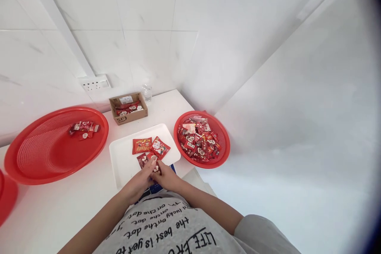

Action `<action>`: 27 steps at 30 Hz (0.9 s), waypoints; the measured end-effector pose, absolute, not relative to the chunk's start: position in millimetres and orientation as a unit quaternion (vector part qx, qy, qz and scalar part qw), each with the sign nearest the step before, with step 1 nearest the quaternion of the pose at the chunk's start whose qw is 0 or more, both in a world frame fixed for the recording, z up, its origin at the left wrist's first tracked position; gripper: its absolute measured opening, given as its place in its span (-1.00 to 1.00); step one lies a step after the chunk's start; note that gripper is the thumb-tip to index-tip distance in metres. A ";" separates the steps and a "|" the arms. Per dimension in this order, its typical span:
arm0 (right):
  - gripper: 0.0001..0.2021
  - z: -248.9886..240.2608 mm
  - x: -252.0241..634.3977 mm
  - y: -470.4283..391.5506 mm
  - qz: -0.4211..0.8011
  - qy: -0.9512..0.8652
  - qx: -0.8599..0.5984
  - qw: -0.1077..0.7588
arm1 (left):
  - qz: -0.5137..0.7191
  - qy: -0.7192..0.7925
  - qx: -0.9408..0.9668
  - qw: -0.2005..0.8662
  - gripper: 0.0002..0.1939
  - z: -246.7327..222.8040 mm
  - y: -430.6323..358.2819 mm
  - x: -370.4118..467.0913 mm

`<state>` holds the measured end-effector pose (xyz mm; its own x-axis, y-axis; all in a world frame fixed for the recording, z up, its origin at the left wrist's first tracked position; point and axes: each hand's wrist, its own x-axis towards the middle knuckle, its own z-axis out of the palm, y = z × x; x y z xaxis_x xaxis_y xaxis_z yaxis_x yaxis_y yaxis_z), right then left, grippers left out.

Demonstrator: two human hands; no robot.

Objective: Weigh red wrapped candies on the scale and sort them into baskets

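My left hand (142, 177) and my right hand (167, 177) meet over the near edge of a white tray (120, 158). Between their closed fingers is a small dark red snack packet (157, 169), partly covered by the fingers. Just beyond my fingertips, more packets lie on the tray: a flat red and gold packet (142, 145), a tilted red packet with a cartoon print (160, 148), and a darker one (142, 160) partly under the left hand's fingers. A dark blue printed item (173, 168) shows below the tray's edge; its kind is unclear.
To the right stands a red basket (225, 143) heaped with packets. A larger red basket (56, 154) at left holds several packets. Behind the tray are a small cardboard box (132, 117) of packets and a clear cup (147, 92). A wall socket (94, 83) sits above.
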<state>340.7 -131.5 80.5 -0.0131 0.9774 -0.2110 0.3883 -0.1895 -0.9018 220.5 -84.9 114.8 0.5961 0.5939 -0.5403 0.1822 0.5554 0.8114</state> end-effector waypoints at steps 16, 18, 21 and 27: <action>-0.41 18.3 453.6 -135.5 0.139 -0.529 -0.820 0.168 | 0.200 0.658 0.701 0.190 -0.47 77.6 -13.9 110.8; -0.44 11.6 450.4 -140.5 0.144 -0.553 -0.811 0.127 | 0.138 0.703 0.683 0.141 -0.44 77.5 -1.7 80.6; -0.43 12.4 448.5 -142.8 0.144 -0.562 -0.807 0.108 | 0.043 0.761 0.631 0.146 -0.44 79.5 2.2 42.1; -0.43 17.2 450.7 -143.8 0.153 -0.574 -0.797 0.110 | -0.073 0.822 0.554 0.106 -0.32 88.9 -22.9 -19.3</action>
